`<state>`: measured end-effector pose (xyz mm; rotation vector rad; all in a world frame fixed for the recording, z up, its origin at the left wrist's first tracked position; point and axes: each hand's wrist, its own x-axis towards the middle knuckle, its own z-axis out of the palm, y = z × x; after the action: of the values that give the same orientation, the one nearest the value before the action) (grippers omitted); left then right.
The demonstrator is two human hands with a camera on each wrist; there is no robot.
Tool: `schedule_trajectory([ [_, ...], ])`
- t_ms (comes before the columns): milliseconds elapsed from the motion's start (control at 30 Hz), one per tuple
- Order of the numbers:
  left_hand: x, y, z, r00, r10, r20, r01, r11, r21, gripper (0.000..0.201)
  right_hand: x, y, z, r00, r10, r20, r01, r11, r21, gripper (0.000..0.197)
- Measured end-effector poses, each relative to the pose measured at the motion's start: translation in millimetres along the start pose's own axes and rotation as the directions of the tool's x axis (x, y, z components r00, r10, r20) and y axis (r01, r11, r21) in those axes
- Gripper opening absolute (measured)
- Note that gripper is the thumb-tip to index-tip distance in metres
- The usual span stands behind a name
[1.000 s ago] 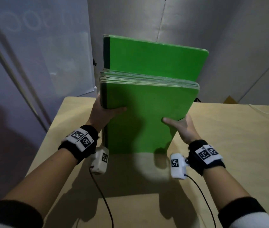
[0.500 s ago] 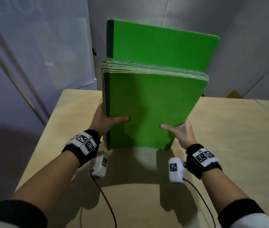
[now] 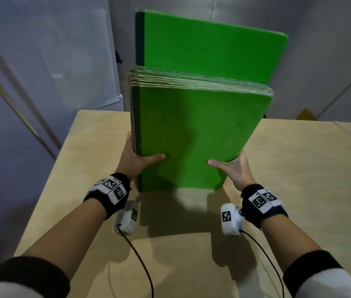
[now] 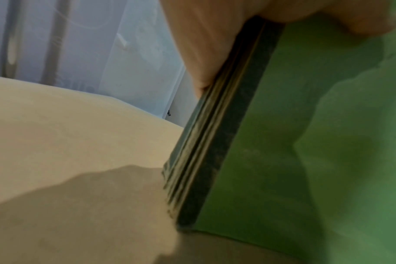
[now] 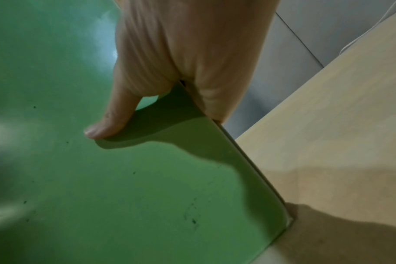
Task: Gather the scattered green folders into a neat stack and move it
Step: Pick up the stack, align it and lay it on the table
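Stack of flat green card folders (image 3: 191, 136) stands on edge near the pale wooden table's (image 3: 299, 168) far edge, left hand (image 3: 137, 160) and right hand (image 3: 232, 168) clamping its sides, thumbs in front. One taller folder (image 3: 209, 46) sticks up behind; squaring and moving remain.

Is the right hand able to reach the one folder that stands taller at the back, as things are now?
Probably not at once. The right hand grips the right edge of the folder stack, and the taller folder stands behind that stack. The space above looks free, so it could reach over after letting go.
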<state>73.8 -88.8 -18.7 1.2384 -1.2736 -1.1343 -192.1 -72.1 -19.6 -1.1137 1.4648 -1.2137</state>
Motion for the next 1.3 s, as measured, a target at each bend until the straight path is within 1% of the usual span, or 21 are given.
schedule_trajectory([
  [67, 0, -6, 0, 1.0, -0.004, 0.0, 0.004, 1.0, -0.003, 0.078, -1, 7, 1, 1.0, 0.011, 0.006, -0.011, 1.0, 0.0, 0.08],
  [133, -2, -10, 0, 1.0, -0.018, 0.01, 0.018, 1.0, -0.003, 0.078, -3, 13, 3, 0.999, 0.032, 0.003, -0.032, 0.999, 0.022, 0.08],
  [267, -4, -18, 1, 0.999, -0.039, 0.0, 0.039, 0.999, -0.005, 0.076, -5, 13, 6, 1.0, 0.031, 0.006, -0.031, 0.998, 0.051, 0.071],
  [367, -2, -18, 1, 0.999, -0.034, -0.002, 0.034, 0.999, -0.022, 0.073, -3, 14, 7, 0.999, 0.039, -0.024, -0.038, 0.998, 0.054, 0.072],
  [467, -1, -19, 1, 1.0, -0.025, -0.006, 0.024, 0.999, -0.03, 0.071, -3, 16, 8, 0.998, 0.058, -0.035, -0.055, 0.997, 0.062, 0.079],
  [600, -3, -16, 3, 1.0, 0.005, -0.009, -0.005, 1.0, -0.013, 0.066, -2, 17, 7, 0.998, 0.055, -0.041, -0.051, 0.995, 0.09, 0.081],
  [633, -5, -14, 4, 1.0, 0.001, -0.014, -0.001, 1.0, -0.012, 0.066, -2, 18, 6, 0.998, 0.054, -0.045, -0.05, 0.994, 0.094, 0.078],
  [700, -6, -10, 9, 0.999, -0.02, -0.028, 0.019, 1.0, -0.014, 0.067, -3, 16, 2, 0.998, 0.055, -0.032, -0.051, 0.992, 0.112, 0.067],
  [767, -5, -7, 17, 0.996, -0.068, -0.056, 0.066, 0.997, -0.031, 0.07, -2, 13, -5, 0.999, 0.035, -0.014, -0.033, 0.993, 0.117, 0.06],
  [833, -6, -2, 30, 0.99, -0.118, -0.073, 0.112, 0.991, -0.073, 0.07, -2, 9, -17, 1.0, 0.027, -0.007, -0.027, 0.994, 0.104, 0.059],
  [933, -3, 3, 56, 0.981, -0.175, -0.08, 0.169, 0.982, -0.079, 0.07, 1, 2, -47, 0.999, 0.045, 0.011, -0.046, 0.997, 0.055, 0.064],
  [1000, -1, 6, 79, 0.975, -0.216, -0.056, 0.212, 0.975, -0.062, 0.079, 3, -3, -72, 0.997, 0.076, 0.016, -0.076, 0.997, 0.012, 0.067],
  [1067, 0, 9, 103, 0.968, -0.249, -0.022, 0.248, 0.968, -0.039, 0.097, 5, -5, -97, 0.993, 0.12, 0.014, -0.12, 0.992, -0.036, 0.073],
  [1133, 2, 6, 130, 0.956, -0.294, 0.002, 0.294, 0.956, 0.002, 0.115, 6, -3, -124, 0.982, 0.188, 0.007, -0.188, 0.98, -0.065, 0.074],
  [1267, 0, 6, 186, 0.907, -0.417, 0.054, 0.408, 0.904, 0.127, 0.137, 5, 4, -179, 0.954, 0.301, -0.015, -0.299, 0.942, -0.153, 0.073],
  [1300, -3, 10, 199, 0.892, -0.446, 0.069, 0.433, 0.889, 0.149, 0.138, 4, 5, -192, 0.947, 0.322, -0.013, -0.32, 0.932, -0.171, 0.071],
])
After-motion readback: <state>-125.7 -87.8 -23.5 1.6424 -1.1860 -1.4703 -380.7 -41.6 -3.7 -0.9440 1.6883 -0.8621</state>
